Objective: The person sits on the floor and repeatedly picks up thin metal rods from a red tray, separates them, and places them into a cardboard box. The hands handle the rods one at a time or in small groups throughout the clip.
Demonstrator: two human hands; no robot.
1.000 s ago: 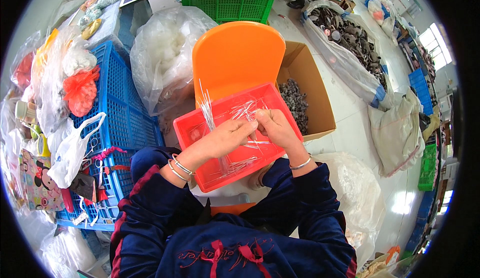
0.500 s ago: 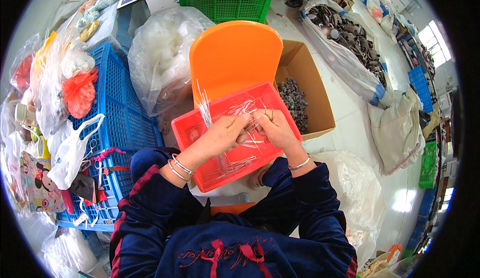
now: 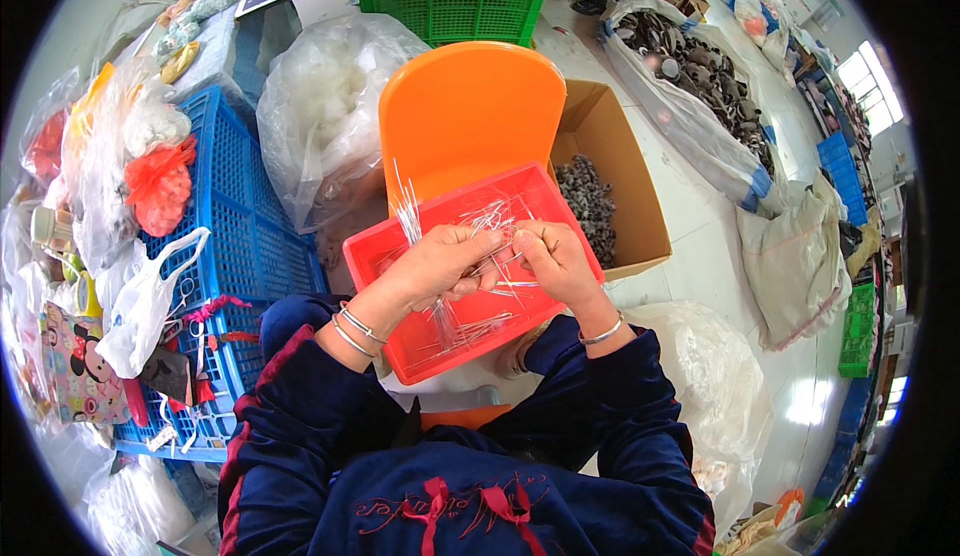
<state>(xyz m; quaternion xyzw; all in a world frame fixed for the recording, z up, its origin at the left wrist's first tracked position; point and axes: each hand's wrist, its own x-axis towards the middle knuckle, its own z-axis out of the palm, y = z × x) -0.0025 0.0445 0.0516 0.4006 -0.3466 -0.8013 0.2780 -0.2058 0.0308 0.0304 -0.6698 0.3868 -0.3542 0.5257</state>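
Both my hands meet over a red tray (image 3: 370, 252) that rests in front of me. My left hand (image 3: 435, 264) is closed, its thumb and forefinger pinching thin silvery-white wires. A bundle of such wires (image 3: 407, 214) slants up beyond this hand and shows again below it. My right hand (image 3: 555, 258) is also closed, thumb against forefinger, on fine wire ends at the left fingertips. Exactly how many strands lie between the fingers is too small to tell. More loose wires (image 3: 478, 336) lie scattered on the tray floor.
The tray's far side meets an orange chair (image 3: 470, 116). Right of it stands an open cardboard box (image 3: 636, 206) with grey pieces inside. On the left are blue crates (image 3: 235, 226) hung with bags and scissors, and a clear bag (image 3: 335, 96) of white stuffing.
My hands have shifted slightly; the left fingers look more spread below the pinch, and the right hand has turned a little. Tray and surroundings stay put.
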